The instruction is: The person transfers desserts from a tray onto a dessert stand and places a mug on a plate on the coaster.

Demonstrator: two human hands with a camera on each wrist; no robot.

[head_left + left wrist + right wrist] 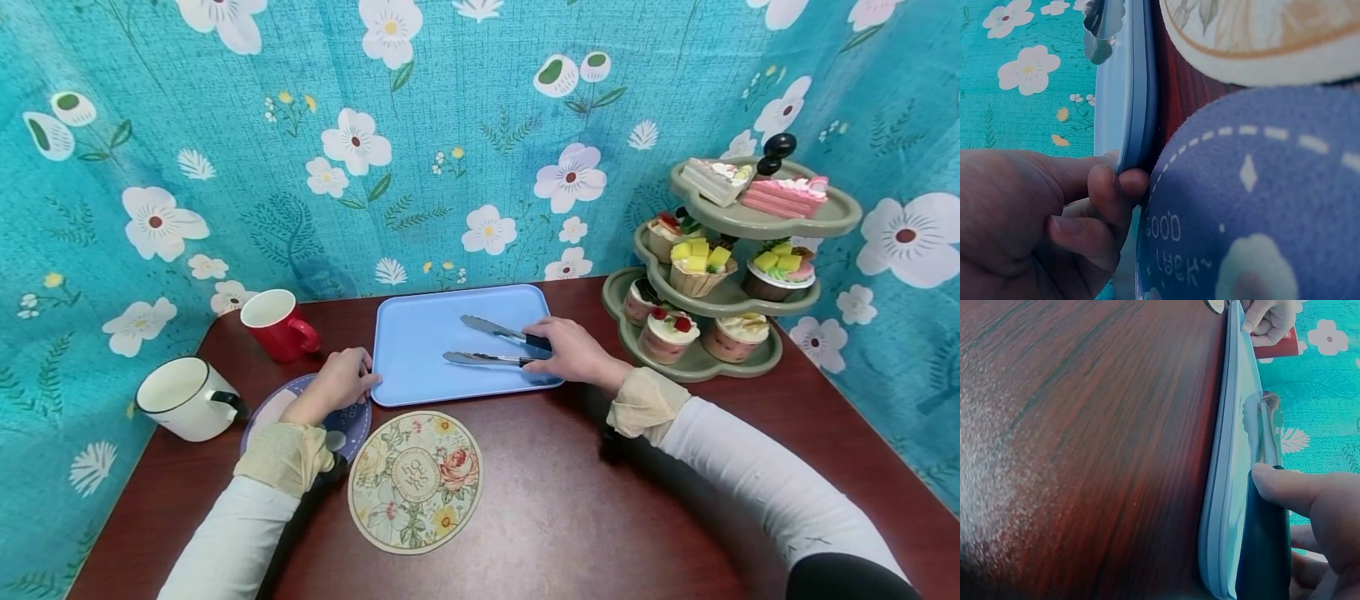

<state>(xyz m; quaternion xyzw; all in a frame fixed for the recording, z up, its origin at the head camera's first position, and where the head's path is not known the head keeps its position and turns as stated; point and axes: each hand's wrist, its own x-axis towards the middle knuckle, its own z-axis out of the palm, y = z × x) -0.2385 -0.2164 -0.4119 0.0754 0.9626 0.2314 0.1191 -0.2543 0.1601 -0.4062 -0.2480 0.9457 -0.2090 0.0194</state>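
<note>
A light blue tray [420,329] lies on the table, and my left hand [341,385] pinches its front left corner. In the left wrist view the thumb sits over the rim [1139,94], with fingers against its outer side. Metal tongs with black handles [482,359] are spread over the tray, tips pointing left. My right hand [576,352] grips them by the handles near the tray's right end. From the right wrist, the thumb presses along one black handle [1264,547]; the fingers behind are partly hidden.
A three-tier green stand [750,367] with cake slices and cupcakes is at the right. On the left are a red mug [276,329] and a white mug [183,404]. A purple round mat [352,429] lies beneath my left forearm, beside a floral round mat [416,483].
</note>
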